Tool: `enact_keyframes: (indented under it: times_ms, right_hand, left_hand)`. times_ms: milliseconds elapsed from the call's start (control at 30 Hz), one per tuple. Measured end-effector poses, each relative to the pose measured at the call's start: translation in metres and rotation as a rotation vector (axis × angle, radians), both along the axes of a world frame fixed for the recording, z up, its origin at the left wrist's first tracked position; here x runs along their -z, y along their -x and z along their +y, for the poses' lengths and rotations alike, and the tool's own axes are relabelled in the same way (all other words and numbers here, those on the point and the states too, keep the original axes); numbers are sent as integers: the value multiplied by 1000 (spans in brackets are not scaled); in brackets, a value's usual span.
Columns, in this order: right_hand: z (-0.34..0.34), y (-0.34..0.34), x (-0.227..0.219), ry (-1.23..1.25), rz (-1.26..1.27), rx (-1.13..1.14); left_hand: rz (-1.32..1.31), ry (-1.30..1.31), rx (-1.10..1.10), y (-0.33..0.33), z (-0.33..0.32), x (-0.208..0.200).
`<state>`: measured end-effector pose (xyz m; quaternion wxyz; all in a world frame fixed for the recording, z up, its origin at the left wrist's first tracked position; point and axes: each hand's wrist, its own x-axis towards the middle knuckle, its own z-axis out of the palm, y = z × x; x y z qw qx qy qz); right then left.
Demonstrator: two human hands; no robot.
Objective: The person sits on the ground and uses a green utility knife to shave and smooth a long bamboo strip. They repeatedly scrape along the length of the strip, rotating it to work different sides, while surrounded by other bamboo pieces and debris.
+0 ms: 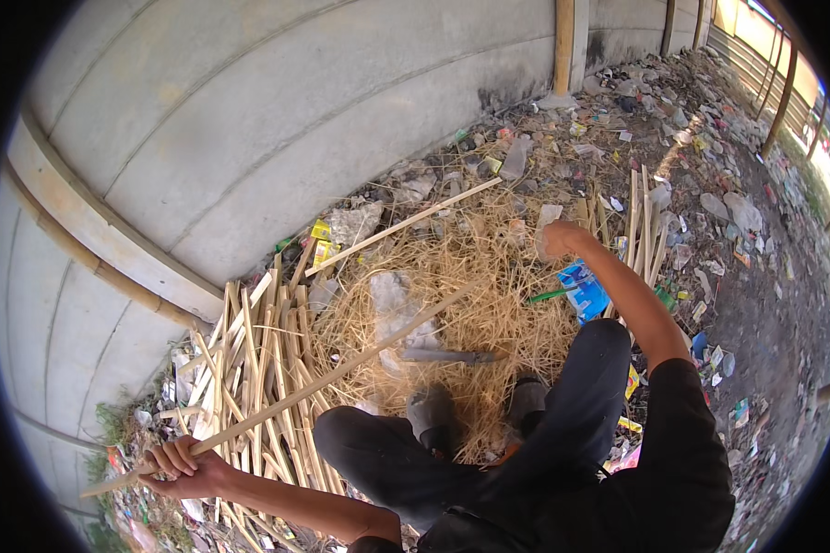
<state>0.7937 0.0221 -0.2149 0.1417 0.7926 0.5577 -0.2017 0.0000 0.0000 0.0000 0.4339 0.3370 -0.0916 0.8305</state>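
A long, thin bamboo strip (pixel 341 370) slants from the lower left up over the straw-like shavings. Around its near end, my left hand (pixel 189 468) is closed. My right hand (pixel 563 241) is stretched forward beyond my right knee, its fingers bent and partly hidden. A crumpled piece of clear plastic (pixel 550 215) shows on both sides of those fingers, seemingly pinched in them. Between my feet and the strip lies a knife (pixel 447 355) with a dark blade, on the shavings (pixel 475 249). A whitish block (pixel 395 300) sits partly under the strip.
Split bamboo sticks (pixel 272 369) are heaped at my left, and several more sticks (pixel 646 217) lie at the right. A single stick (pixel 406 226) rests across the shavings. A blue plastic wrapper (pixel 585 290) lies by my right knee. Litter covers the ground along a concrete wall (pixel 341 92).
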Motion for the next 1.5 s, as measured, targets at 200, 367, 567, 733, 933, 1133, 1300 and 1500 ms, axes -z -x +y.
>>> enact_keyframes:
  times_ms: [200,367,567,733,933,1133,1300,1500]
  right_hand:
    - [-66,-52,100,-151,11,66]
    - [-83,-2,197,-314,41,-53]
    - [-70,47,251,-173,-7,122]
    - [-82,43,293,-217,-51,290]
    - [-98,50,268,-292,161,397]
    - [-147,38,187,-912,306,521]
    - [-218,37,98,-1322,325,841]
    - [-292,54,57,-1512,1122,1321]
  left_hand:
    - [-44,65,31,-27,28,8]
    - [-85,2,89,-58,32,13]
    - [-38,-75,124,-53,32,23]
    - [-142,-107,228,-46,38,33]
    - [-251,-62,195,-43,35,37]
    - [-279,-18,185,-49,30,46]
    - [-326,142,104,-33,11,81]
    - [-450,422,-25,-34,-31,145]
